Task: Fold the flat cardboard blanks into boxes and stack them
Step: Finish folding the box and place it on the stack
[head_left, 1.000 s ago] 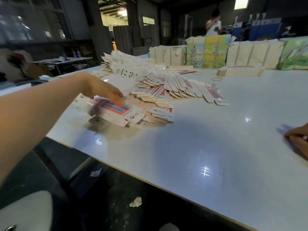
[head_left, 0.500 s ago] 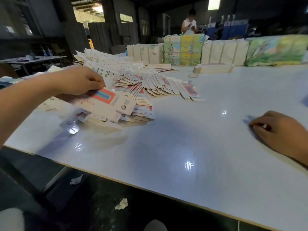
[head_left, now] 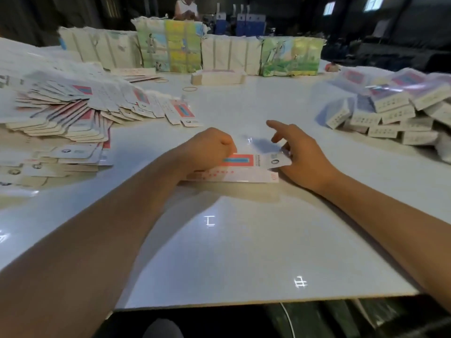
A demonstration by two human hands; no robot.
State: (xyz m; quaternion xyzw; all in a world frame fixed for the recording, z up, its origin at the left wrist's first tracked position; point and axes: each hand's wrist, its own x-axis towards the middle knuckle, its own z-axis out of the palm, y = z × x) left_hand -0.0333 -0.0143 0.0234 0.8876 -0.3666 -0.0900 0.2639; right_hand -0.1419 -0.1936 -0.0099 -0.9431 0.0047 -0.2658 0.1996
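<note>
A flat white cardboard blank (head_left: 240, 168) with a red and blue label lies on the white table (head_left: 219, 240) straight ahead of me. My left hand (head_left: 208, 148) is closed on its left end. My right hand (head_left: 299, 152) grips its right end flap, index finger lifted. A fanned heap of flat blanks (head_left: 73, 118) covers the table's left side. A pile of folded boxes (head_left: 395, 111), some wrapped in clear film, sits at the right.
Bundled paper packs (head_left: 229, 57) line the table's far edge, with a small stack of blanks (head_left: 218, 76) and rubber bands (head_left: 189, 89) before them. A person (head_left: 186, 7) stands beyond. The table's near edge is close to my body.
My left hand lifted one blank from the left heap and carried it to the table's middle. My right hand came in and took its right end. The view swung right.
</note>
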